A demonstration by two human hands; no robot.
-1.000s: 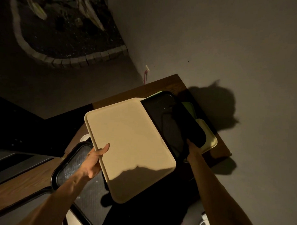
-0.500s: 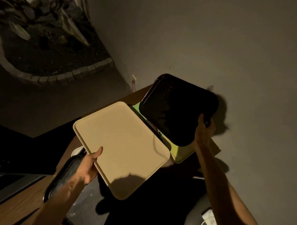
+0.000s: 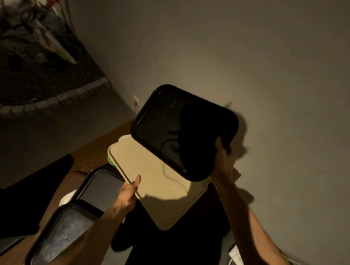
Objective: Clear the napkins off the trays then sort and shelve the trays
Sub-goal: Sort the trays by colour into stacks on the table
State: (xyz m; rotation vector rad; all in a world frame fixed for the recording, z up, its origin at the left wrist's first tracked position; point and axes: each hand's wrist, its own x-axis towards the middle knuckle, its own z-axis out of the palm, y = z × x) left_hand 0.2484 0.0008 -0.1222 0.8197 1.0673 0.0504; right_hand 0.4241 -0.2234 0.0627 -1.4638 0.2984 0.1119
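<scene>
Right hand: my right hand [image 3: 224, 156] grips the near right corner of the black tray [image 3: 182, 130], thumb on top and fingers curled under the rim.
Black tray: lifted clear and tilted, held up in front of the wall [image 3: 252, 55] — its lower edge overlaps the beige tray from this angle; nothing lies on its top face.
Left hand: my left hand [image 3: 128, 192] holds the beige tray [image 3: 158, 183] by its near left edge, thumb [image 3: 137, 181] lying along the rim and the fingers tucked beneath, out of sight.
Beige tray: top surface bare, partly shaded by the black tray; its near corner sticks out past the table edge.
Green tray: a green tray [image 3: 110, 160] shows only as a thin edge under the beige one's far left side.
Table: the wooden table [image 3: 94, 151] carries two more dark trays [image 3: 100, 189] at the lower left — one overlapping the other, both with a greyish textured bed.
White item: a white round edge [image 3: 65, 200] peeks out beside the farther dark tray; I cannot tell what it is.
</scene>
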